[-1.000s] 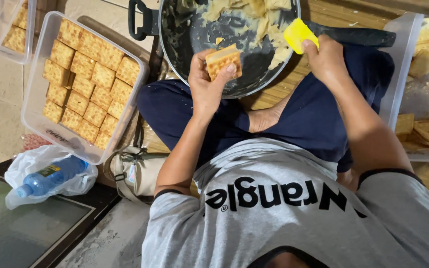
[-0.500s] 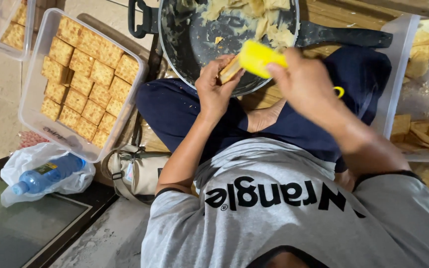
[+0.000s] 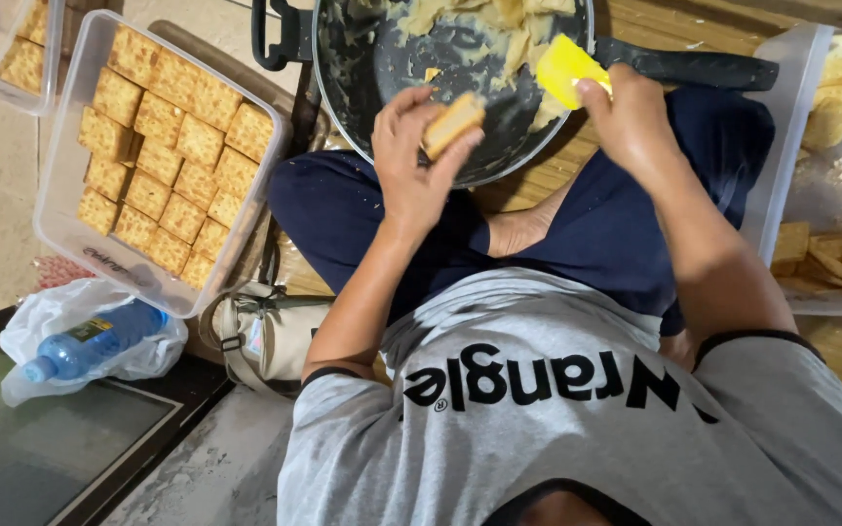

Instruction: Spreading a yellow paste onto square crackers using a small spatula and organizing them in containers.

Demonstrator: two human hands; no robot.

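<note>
Comparing with half a second ago, the right hand (image 3: 635, 122) has drawn back: the yellow spatula (image 3: 567, 68) was then laid over the cracker sandwich (image 3: 453, 124), and now it sits apart from it, toward three o'clock, over the dark pan (image 3: 363, 68). The left hand (image 3: 421, 166) is almost where it was, fingers curled around the cracker sandwich at the near rim of the pan. The right-hand fingers are closed on the spatula; its handle is hidden inside the grip. Pale filling (image 3: 499, 24) smears the pan, whose far part is cut off at twelve o'clock. At nine o'clock stands a clear box of crackers (image 3: 163, 146). At three o'clock another clear container (image 3: 830, 195) is partly cut off, its contents hard to make out.
</note>
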